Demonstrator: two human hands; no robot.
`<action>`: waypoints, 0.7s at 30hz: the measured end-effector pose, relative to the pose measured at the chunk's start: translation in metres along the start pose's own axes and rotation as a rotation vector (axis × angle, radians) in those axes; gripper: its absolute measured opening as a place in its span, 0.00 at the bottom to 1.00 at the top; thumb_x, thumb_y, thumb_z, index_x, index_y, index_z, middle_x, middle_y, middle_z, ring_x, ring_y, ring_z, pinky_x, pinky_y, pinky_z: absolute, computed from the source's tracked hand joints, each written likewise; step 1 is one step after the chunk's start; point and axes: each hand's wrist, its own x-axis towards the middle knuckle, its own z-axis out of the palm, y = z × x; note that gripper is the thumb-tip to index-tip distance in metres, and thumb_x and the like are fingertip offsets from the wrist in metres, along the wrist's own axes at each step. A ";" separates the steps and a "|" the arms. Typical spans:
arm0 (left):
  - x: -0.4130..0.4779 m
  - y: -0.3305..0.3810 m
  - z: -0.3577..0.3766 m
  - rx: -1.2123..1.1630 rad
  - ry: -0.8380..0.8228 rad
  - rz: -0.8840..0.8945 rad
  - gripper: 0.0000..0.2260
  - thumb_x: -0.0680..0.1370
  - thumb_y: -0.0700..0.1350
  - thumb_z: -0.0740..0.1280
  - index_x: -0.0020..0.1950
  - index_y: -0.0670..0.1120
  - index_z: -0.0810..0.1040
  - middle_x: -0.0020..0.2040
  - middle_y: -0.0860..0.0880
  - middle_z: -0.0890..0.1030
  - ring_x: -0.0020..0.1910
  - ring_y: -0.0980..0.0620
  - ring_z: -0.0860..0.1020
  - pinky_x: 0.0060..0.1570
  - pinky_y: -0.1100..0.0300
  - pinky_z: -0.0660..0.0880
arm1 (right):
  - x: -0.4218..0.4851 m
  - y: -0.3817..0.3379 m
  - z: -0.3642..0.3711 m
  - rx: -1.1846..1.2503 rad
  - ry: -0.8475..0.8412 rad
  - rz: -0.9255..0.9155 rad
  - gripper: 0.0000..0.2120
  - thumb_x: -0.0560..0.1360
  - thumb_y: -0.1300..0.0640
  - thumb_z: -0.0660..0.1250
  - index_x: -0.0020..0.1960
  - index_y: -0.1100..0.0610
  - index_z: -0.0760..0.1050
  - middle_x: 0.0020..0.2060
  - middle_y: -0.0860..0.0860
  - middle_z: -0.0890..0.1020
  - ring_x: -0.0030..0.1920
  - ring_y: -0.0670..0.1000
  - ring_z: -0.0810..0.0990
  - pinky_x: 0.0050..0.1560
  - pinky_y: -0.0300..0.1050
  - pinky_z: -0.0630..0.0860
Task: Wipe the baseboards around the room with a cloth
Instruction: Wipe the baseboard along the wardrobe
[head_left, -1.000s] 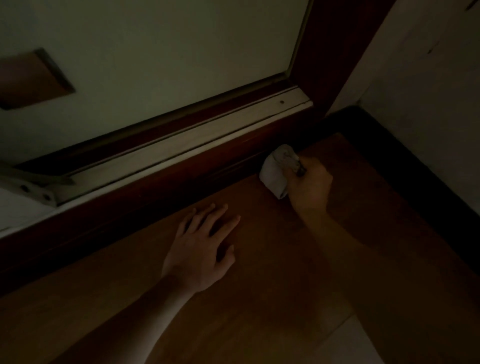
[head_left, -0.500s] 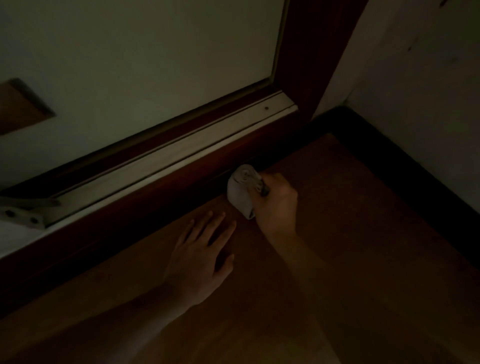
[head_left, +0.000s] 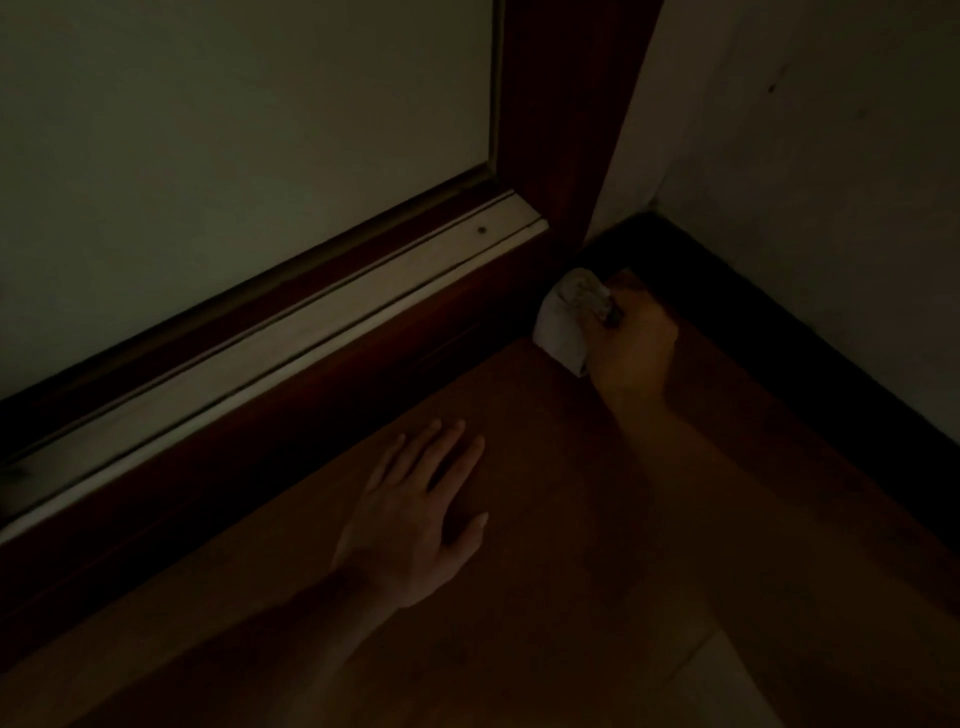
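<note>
dim wooden floor (head_left: 519, 597) was seen running into a corner, where a dark baseboard (head_left: 363, 379) below a pale door panel (head_left: 234, 156) was met by a second dark baseboard (head_left: 779, 322) along the white wall (head_left: 831, 156). the grip of the right hand (head_left: 631, 345) was closed tight, with fingers curled round one crumpled pale cloth (head_left: 561, 322). the cloth was pressed against the end of the first baseboard, just beside the corner and the red-brown door post (head_left: 561, 130). the left hand (head_left: 415, 519) was laid flat on the floor, palm down, its grip fully open, fingers straight and slightly spread toward the baseboard, with nothing held. two hands, one cloth and two baseboard runs were counted. the right forearm was stretched forward from the lower right, the left forearm from the lower left. one pale sill strip (head_left: 311, 332) with one small screw (head_left: 482, 229) was seen above the first baseboard.
</note>
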 end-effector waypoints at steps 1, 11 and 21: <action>0.000 0.000 0.000 0.004 0.001 0.003 0.32 0.81 0.65 0.52 0.82 0.55 0.54 0.82 0.52 0.53 0.81 0.52 0.49 0.77 0.50 0.47 | -0.003 -0.001 0.001 0.005 -0.003 -0.026 0.09 0.77 0.58 0.70 0.39 0.59 0.77 0.39 0.57 0.81 0.39 0.51 0.78 0.37 0.43 0.74; 0.001 -0.001 0.001 -0.010 -0.020 0.002 0.31 0.80 0.65 0.54 0.82 0.56 0.57 0.82 0.52 0.54 0.81 0.52 0.50 0.77 0.49 0.49 | -0.017 -0.007 0.003 0.039 0.000 -0.024 0.07 0.76 0.57 0.71 0.47 0.62 0.81 0.43 0.57 0.81 0.42 0.50 0.78 0.36 0.34 0.69; 0.001 0.000 0.000 0.005 -0.026 0.002 0.32 0.79 0.64 0.55 0.81 0.56 0.57 0.82 0.51 0.56 0.81 0.51 0.52 0.76 0.48 0.51 | -0.052 -0.021 0.017 0.217 -0.179 -0.065 0.13 0.73 0.47 0.74 0.47 0.57 0.82 0.42 0.47 0.81 0.40 0.42 0.79 0.39 0.30 0.74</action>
